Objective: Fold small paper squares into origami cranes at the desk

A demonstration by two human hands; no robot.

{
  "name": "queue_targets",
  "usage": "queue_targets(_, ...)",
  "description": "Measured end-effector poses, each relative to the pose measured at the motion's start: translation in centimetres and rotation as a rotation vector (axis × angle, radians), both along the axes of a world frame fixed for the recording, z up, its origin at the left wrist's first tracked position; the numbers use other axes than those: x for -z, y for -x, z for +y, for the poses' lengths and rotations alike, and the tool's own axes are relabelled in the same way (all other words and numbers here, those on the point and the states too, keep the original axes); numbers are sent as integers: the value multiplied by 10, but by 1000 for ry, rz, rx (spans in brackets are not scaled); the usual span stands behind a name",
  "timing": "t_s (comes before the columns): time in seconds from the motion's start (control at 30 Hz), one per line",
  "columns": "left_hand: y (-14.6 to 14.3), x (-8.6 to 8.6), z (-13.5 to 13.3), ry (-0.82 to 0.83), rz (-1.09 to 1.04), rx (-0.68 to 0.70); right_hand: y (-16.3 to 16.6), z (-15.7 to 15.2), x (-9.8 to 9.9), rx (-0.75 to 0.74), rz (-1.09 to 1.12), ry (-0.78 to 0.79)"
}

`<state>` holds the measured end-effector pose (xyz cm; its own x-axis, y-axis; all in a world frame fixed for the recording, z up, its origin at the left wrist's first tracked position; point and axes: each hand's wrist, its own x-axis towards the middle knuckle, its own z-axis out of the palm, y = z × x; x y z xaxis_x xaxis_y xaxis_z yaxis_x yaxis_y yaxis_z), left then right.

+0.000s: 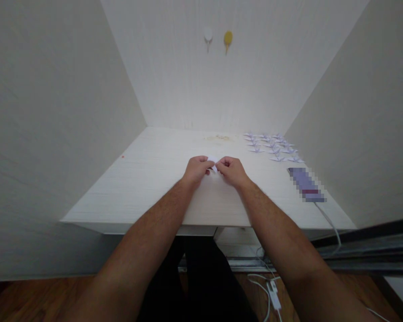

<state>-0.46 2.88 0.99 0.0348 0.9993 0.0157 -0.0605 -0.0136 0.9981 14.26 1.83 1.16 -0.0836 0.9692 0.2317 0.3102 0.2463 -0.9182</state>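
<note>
A small piece of folded white paper [212, 158] is held between my two hands, just above the middle of the white desk [137, 179]. My left hand [199, 168] pinches its left side with thumb and fingers. On the other side, my right hand [231, 169] grips the paper's right edge between thumb and forefinger. The fingers cover much of the paper, so its exact folded shape cannot be made out. Several pale folded paper cranes [272, 145] stand in rows at the desk's back right.
A phone-like device [305, 184], blurred out, lies at the right with a white cable [329, 221] running off the desk edge. Two hooks, one white [208, 35] and one yellow [228, 37], are on the back wall. A power strip [273, 295] lies on the floor.
</note>
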Motion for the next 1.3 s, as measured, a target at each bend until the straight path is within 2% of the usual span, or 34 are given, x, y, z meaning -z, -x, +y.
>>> queue_targets(0.17,0,-2,-1,8,-46,-5,0,0,2,-64,-21,-2)
queue_targets(0.37,-1,-4,-4,-3,-89,-11,-1,0,1,-36,-41,-62)
queue_targets(0.67,1,-4,-2,8,-113,-55,1,-1,2,-40,-45,-14)
queue_targets(1.03,1,-2,-1,0,-153,-35,1,-2,1,-71,-3,14)
queue_targets(1.3,0,-4,-3,-16,-143,-55,1,-1,2,-70,-20,-13)
